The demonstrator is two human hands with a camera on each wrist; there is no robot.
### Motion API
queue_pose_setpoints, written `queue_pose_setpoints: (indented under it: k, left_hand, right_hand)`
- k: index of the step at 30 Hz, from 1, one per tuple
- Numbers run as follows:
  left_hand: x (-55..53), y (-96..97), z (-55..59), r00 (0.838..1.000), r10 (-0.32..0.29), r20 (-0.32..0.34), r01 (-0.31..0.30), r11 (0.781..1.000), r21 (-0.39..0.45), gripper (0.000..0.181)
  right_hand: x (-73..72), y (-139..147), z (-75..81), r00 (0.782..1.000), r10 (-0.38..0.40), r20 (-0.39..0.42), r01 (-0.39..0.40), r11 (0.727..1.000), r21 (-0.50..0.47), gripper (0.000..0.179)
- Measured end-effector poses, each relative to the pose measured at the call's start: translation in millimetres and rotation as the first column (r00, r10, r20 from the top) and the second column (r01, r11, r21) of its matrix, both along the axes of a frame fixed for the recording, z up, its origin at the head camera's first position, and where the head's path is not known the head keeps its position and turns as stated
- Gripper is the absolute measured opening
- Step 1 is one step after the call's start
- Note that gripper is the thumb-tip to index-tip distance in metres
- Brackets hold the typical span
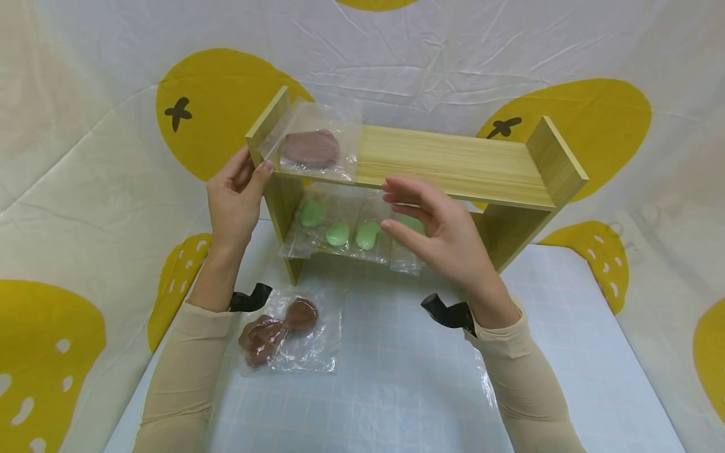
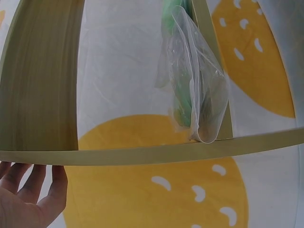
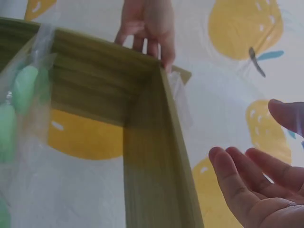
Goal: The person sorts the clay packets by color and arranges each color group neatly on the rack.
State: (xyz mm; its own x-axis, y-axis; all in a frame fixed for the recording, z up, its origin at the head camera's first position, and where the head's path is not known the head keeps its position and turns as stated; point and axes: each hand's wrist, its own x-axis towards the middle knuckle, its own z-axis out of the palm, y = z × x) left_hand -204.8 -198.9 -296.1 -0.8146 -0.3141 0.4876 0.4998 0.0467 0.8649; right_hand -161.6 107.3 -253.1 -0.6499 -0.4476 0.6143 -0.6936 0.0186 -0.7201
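Note:
A two-tier wooden shelf (image 1: 464,157) stands on the table. My left hand (image 1: 235,198) grips its left side panel, the thumb on the front edge; the left wrist view shows its fingertips against the board from outside. A clear bag with a flat brown piece (image 1: 310,149) lies on the top tier, close beside that thumb. On the lower tier several clear bags hold green pieces (image 1: 338,234). In front of them, my right hand (image 1: 438,233) hovers with fingers loosely bent and thumb apart, nothing between them. It hides part of the rightmost bag.
Clear bags with brown pieces (image 1: 301,316) lie on the table (image 1: 396,377) before the shelf, near my left forearm. Each wrist carries a black camera mount (image 1: 447,313). A white cloth with yellow fruit prints (image 1: 566,126) hangs behind the shelf.

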Motion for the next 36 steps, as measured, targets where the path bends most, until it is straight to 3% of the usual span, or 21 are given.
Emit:
queue_pose_setpoints:
  k: [15, 22, 29, 36]
  left_hand:
    - [-1.0, 1.1, 0.3, 1.0, 0.017, -0.017, -0.017, 1.0, -0.008, 0.038]
    - [-2.7, 1.2, -0.1, 0.999, 0.026, -0.021, -0.026, 1.0, -0.002, 0.037]
    - [-2.1, 1.2, 0.0, 1.0, 0.016, -0.026, -0.016, 1.0, 0.011, 0.036]
    - [-2.8, 1.2, -1.5, 1.0, 0.018, -0.024, -0.018, 1.0, 0.013, 0.036]
  right_hand:
    - [20.0, 48.7, -43.4, 0.997, -0.071, -0.009, 0.071, 0.997, 0.016, 0.062]
    - [26.4, 76.2, -61.9, 0.991, -0.129, 0.019, 0.127, 0.988, 0.087, 0.064]
    - [26.8, 105.0, -83.9, 0.993, -0.12, 0.005, 0.118, 0.984, 0.135, 0.068]
    - [26.1, 143.1, -110.3, 0.971, -0.168, 0.17, 0.144, 0.979, 0.145, 0.056]
